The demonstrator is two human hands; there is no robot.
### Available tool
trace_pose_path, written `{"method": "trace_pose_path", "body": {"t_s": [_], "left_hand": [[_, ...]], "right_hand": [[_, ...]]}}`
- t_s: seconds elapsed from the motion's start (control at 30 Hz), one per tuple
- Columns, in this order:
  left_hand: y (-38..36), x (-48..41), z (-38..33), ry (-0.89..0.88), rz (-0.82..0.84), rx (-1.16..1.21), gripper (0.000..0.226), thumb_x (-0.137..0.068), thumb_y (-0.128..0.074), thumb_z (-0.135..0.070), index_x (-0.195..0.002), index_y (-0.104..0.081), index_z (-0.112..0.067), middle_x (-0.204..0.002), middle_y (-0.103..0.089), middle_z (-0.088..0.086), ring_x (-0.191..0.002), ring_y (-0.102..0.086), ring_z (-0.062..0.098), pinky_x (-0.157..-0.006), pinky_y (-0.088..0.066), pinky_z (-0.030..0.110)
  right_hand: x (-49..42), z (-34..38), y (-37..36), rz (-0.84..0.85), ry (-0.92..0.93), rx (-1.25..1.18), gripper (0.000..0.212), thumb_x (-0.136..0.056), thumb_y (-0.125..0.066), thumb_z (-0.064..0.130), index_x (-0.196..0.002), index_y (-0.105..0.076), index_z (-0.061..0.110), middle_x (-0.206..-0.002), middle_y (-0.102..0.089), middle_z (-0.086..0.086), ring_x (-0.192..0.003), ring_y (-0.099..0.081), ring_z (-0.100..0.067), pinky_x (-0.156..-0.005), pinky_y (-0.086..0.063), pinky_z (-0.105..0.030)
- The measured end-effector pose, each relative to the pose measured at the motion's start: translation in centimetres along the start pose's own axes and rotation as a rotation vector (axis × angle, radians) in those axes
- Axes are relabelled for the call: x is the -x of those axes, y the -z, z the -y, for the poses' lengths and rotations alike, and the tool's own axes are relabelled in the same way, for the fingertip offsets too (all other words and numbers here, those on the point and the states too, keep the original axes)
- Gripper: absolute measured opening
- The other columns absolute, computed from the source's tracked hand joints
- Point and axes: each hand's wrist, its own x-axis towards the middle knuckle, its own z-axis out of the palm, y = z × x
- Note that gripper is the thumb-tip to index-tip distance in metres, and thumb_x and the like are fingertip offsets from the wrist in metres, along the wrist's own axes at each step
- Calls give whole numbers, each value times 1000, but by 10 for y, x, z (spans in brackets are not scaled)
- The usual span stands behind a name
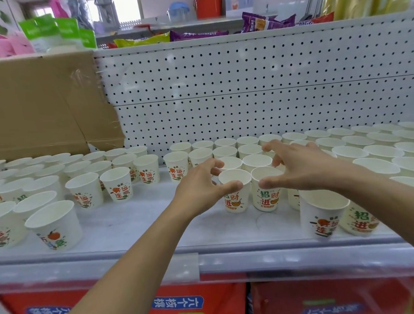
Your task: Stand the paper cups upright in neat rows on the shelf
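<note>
White paper cups [117, 182] stand across the pale shelf [133, 221], the right-edge ones cut off. Left hand [200, 185] pinches a centre cup [235, 197]; right hand [303, 167] curls round its neighbour [266, 198], hiding cups behind. Pegboard [222, 85] backs everything.

Centre paper cups [266, 199]: 招财进 printed in green and orange; left-hand paper cups [118, 184]: 运 and 连 in red; red cartons [214, 296] under the shelf: 六个核桃, upside down, on a blue label [178, 303].
</note>
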Motion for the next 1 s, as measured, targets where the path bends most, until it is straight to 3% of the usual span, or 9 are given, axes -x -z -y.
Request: {"method": "trace_pose_path", "body": {"t_s": [0.13, 0.27, 0.4, 0.5, 0.6, 0.7, 0.83, 1.0], "left_hand": [[11, 15, 0, -52, -32, 8, 69, -79, -67, -57, -139, -46, -30, -135, -54, -12, -115, -53, 5, -95, -45, 30], [31, 58, 14, -189, -192, 53, 50, -85, -66, -49, -130, -54, -30, -127, -57, -17, -113, -50, -3, -94, -40, 16], [60, 106, 65, -212, -414, 34, 40, -86, -63, -46, -122, -59, -30, -121, -59, -18, -117, -52, 1, -98, -42, 21], [98, 134, 113, -130, -591, -67, 40, -87, -63, -39, -125, -58, -26, -126, -55, -17, -122, -46, 2, -102, -36, 19], [148, 146, 161, 0, -678, -231, 43, -92, -63, -26, -134, -52, -22, -135, -49, -10, -128, -40, 8, -107, -30, 24], [198, 137, 202, 61, -577, -534, 44, -91, -64, -27, -133, -55, -19, -141, -51, 4, -130, -43, 25, -110, -33, 45], [228, 121, 226, 8, -394, -722, 33, -84, -71, -29, -116, -68, -21, -125, -63, 0, -123, -51, 26, -104, -36, 47], [231, 109, 240, -69, -342, -747, 6, -83, -73, -33, -85, -72, -27, -98, -70, -10, -116, -54, 19, -101, -34, 43]], "right_hand": [[11, 12, 2, -150, 54, -59, 65, -80, -61, 58, -136, -43, 31, -132, -54, 8, -121, -49, -14, -101, -37, -38], [27, 52, -10, -402, 329, -359, 31, -83, -61, 42, -112, -62, 30, -108, -60, 17, -97, -58, -5, -80, -51, -36], [27, 118, -45, -308, 477, -536, 26, -84, -59, 42, -108, -63, 32, -103, -57, 22, -85, -62, -6, -63, -51, -27], [13, 172, -77, -203, 517, -621, 36, -85, -59, 44, -120, -56, 36, -115, -54, 24, -94, -59, -1, -69, -47, -21], [-7, 232, -99, -73, 507, -713, 58, -85, -65, 45, -137, -42, 33, -133, -46, 16, -111, -50, 2, -90, -48, -28], [-25, 288, -108, -24, 471, -769, 80, -79, -71, 47, -145, -30, 27, -146, -35, 7, -131, -37, -10, -108, -36, -35], [-44, 338, -119, 21, 399, -703, 97, -71, -73, 55, -147, -20, 27, -150, -31, 3, -137, -29, -16, -109, -34, -39], [-47, 359, -127, -40, 332, -622, 77, -75, -68, 54, -139, -34, 28, -134, -49, 2, -123, -44, -17, -96, -41, -37]]}}
